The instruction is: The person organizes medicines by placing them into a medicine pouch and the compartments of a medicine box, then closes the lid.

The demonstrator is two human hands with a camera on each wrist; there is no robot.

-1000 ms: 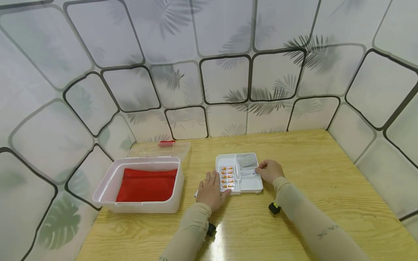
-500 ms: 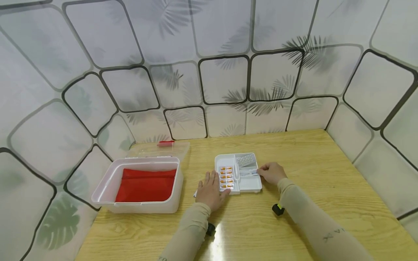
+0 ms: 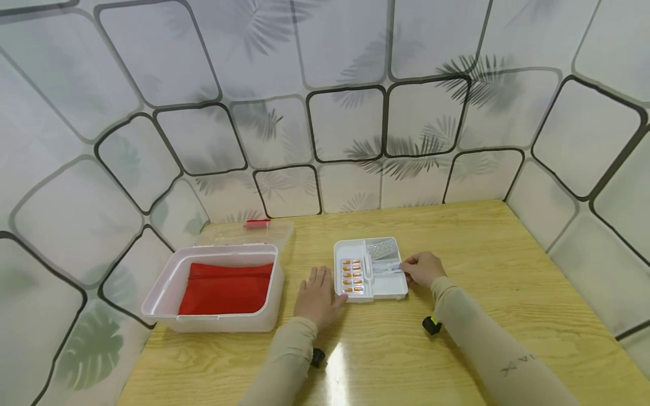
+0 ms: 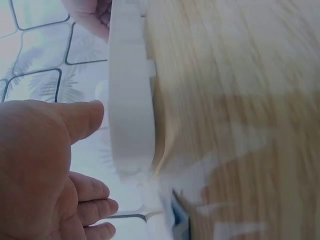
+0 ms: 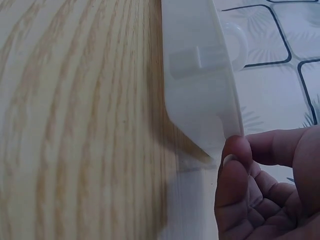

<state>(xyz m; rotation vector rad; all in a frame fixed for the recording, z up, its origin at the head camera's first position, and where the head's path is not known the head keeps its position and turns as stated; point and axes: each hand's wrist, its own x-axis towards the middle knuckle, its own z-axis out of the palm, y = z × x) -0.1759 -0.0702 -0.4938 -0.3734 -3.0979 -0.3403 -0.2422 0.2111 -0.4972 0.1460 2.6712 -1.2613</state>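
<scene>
A white plastic pill case (image 3: 390,287) lies open on the table, a ridge dividing its two halves. On its left half is a blister pack of orange capsules (image 3: 352,275). A silver blister pack (image 3: 383,248) and a clear packet with faint markings (image 3: 387,268) lie in the right half. My right hand (image 3: 422,269) pinches the case's right edge, thumb (image 5: 275,146) and forefinger meeting at the rim in the right wrist view. My left hand (image 3: 316,301) is spread by the left side, thumb near the case's front left corner; its fingers (image 4: 95,210) hold nothing.
At left stands a translucent tub (image 3: 274,299) with a red zippered pouch (image 3: 225,290) inside. Its clear lid (image 3: 281,231), with a red latch (image 3: 257,224), lies behind it. A small dark-blue piece (image 4: 181,222) shows low in the left wrist view. A patterned curtain (image 3: 350,129) surrounds the wooden table (image 3: 457,237).
My left hand has drawn away leftward from the pill case, uncovering its left edge. My right hand has shifted slightly and stays at the right edge.
</scene>
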